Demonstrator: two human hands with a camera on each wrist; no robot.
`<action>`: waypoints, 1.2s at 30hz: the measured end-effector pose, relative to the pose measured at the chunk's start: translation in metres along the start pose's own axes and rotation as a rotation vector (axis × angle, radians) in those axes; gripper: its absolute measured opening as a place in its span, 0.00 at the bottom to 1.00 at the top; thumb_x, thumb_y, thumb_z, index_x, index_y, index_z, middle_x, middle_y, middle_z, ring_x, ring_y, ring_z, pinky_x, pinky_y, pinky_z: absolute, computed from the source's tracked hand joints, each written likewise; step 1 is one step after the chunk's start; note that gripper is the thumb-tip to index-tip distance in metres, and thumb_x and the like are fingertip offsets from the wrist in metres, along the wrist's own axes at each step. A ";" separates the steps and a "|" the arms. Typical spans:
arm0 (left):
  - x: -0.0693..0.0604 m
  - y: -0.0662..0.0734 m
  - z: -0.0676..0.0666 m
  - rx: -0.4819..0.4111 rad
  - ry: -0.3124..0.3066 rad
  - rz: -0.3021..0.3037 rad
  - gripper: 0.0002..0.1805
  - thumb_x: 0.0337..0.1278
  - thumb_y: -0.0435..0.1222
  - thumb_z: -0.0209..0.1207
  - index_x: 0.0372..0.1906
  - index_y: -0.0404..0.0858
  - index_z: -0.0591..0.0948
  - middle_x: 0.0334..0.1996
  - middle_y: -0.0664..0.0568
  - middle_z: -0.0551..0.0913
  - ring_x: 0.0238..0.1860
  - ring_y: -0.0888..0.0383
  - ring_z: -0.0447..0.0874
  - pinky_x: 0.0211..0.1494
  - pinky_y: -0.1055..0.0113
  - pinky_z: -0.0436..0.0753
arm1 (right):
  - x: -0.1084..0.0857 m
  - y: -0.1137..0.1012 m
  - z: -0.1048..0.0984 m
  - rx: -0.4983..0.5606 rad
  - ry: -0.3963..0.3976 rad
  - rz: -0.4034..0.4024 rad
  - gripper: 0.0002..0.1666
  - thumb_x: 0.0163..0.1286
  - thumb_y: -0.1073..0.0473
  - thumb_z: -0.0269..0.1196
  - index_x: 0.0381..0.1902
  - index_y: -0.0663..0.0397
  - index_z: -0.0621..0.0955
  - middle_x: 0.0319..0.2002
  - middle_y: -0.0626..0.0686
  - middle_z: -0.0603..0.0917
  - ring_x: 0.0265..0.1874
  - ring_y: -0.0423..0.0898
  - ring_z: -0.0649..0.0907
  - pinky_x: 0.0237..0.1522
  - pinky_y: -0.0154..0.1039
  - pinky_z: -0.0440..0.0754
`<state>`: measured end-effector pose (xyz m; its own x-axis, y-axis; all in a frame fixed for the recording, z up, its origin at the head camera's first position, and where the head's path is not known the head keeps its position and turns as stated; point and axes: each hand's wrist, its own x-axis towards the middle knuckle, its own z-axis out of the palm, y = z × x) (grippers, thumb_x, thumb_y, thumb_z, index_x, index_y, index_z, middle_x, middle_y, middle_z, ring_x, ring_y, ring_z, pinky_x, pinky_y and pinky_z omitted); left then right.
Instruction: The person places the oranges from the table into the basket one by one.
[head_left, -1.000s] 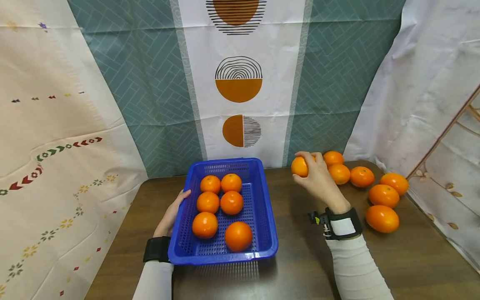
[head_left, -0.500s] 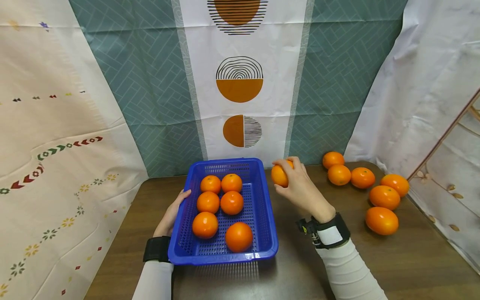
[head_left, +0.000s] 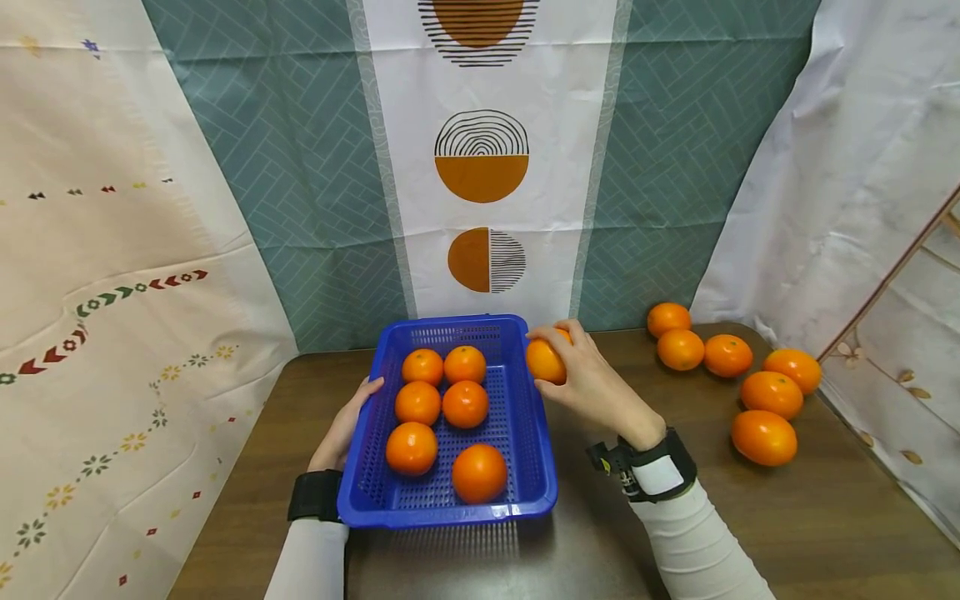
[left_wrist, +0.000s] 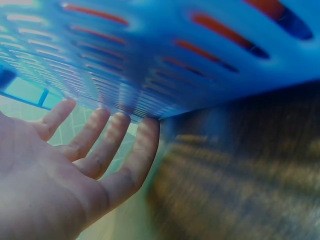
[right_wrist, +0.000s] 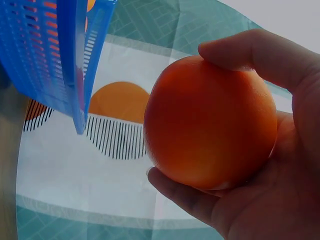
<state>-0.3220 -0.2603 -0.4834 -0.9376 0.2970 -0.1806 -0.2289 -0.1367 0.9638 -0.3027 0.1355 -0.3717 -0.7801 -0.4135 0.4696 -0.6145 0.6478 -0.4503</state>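
Observation:
My right hand (head_left: 600,383) holds an orange (head_left: 545,360) at the right rim of the blue plastic basket (head_left: 551,467). In the right wrist view the thumb lies over one side of this orange (right_wrist: 210,125) and fingers support the other. A gap shows there between the fruit and the basket wall. Several oranges (head_left: 417,403) sit inside the basket, mostly on its left. My left hand (head_left: 345,429) rests against the basket's left side. Seen from the left wrist, its slightly bent fingers (left_wrist: 142,150) touch the slotted outer wall with their tips.
On the right of the brown wooden table (head_left: 600,533) lie several more oranges (head_left: 772,394). A patterned cloth (head_left: 487,283) hangs behind the table, and pale cloths stand at its left and right sides.
My right hand has carried the orange leftward from beside the loose oranges to the basket's right rim. The left hand and the basket have stayed in place.

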 end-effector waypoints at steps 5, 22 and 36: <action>0.002 0.001 0.002 0.010 -0.004 0.015 0.36 0.82 0.59 0.41 0.84 0.61 0.43 0.80 0.43 0.54 0.72 0.41 0.65 0.68 0.44 0.75 | 0.000 -0.003 0.001 0.013 -0.023 -0.005 0.33 0.63 0.63 0.72 0.65 0.52 0.76 0.57 0.61 0.69 0.52 0.61 0.74 0.50 0.53 0.81; 0.003 0.001 0.000 0.015 -0.008 0.024 0.37 0.81 0.60 0.42 0.84 0.62 0.44 0.81 0.44 0.53 0.74 0.39 0.62 0.70 0.40 0.72 | 0.018 -0.029 0.000 0.015 -0.201 -0.061 0.33 0.63 0.62 0.72 0.66 0.49 0.76 0.58 0.60 0.70 0.53 0.58 0.75 0.48 0.46 0.82; 0.000 -0.001 -0.001 0.009 -0.011 0.030 0.37 0.82 0.59 0.40 0.84 0.60 0.42 0.81 0.44 0.53 0.72 0.41 0.65 0.69 0.43 0.74 | 0.040 -0.061 0.027 -0.042 -0.378 -0.126 0.34 0.66 0.59 0.71 0.69 0.45 0.74 0.54 0.56 0.70 0.49 0.54 0.73 0.43 0.41 0.80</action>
<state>-0.3222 -0.2614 -0.4849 -0.9410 0.3032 -0.1499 -0.1987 -0.1367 0.9705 -0.2999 0.0623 -0.3461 -0.6922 -0.6925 0.2034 -0.7088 0.5992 -0.3723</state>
